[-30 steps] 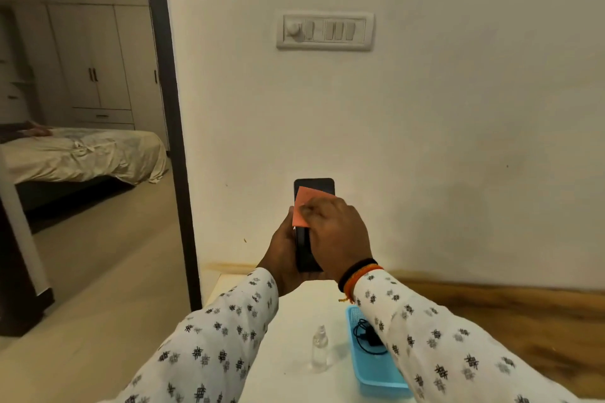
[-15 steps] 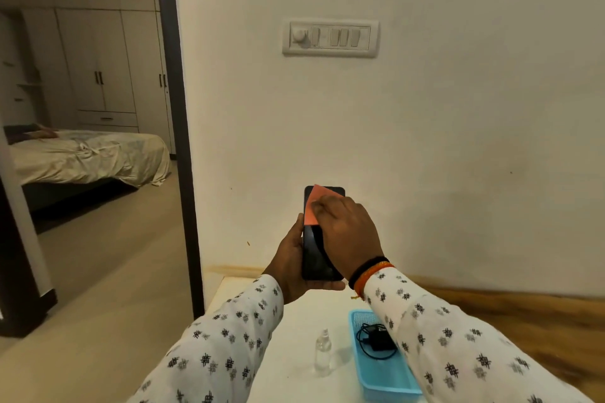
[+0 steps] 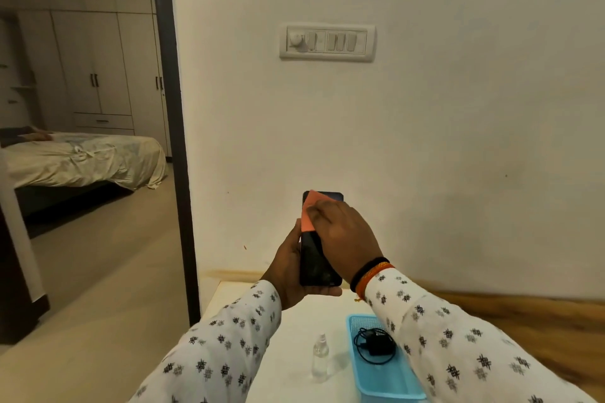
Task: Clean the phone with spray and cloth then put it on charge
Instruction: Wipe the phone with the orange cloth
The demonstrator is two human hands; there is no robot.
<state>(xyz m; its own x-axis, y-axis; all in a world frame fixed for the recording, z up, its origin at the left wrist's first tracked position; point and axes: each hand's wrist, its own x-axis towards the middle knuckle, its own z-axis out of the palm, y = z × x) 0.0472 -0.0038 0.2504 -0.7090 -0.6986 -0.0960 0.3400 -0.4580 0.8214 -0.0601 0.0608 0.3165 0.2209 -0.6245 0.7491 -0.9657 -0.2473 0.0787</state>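
Observation:
I hold a black phone (image 3: pixel 315 263) upright above the white table (image 3: pixel 288 317), my left hand (image 3: pixel 287 267) gripping it from the left and below. My right hand (image 3: pixel 340 234) presses an orange cloth (image 3: pixel 308 211) flat against the upper part of the screen. A small clear spray bottle (image 3: pixel 320 356) stands on the table below my arms. A black charger with its coiled cable (image 3: pixel 375 345) lies in a blue tray (image 3: pixel 386 379) to the right of the bottle.
A white wall is straight ahead with a switch panel (image 3: pixel 327 42) above the phone. An open doorway with a dark frame (image 3: pixel 176 141) on the left leads to a room with a bed (image 3: pixel 82 157) and wardrobes. A wooden surface (image 3: pixel 540 330) lies at the right.
The orange cloth under my right hand has slid across the upper part of the phone's screen. The view has shifted so the wall panel sits lower in frame. The bottle and tray have not moved.

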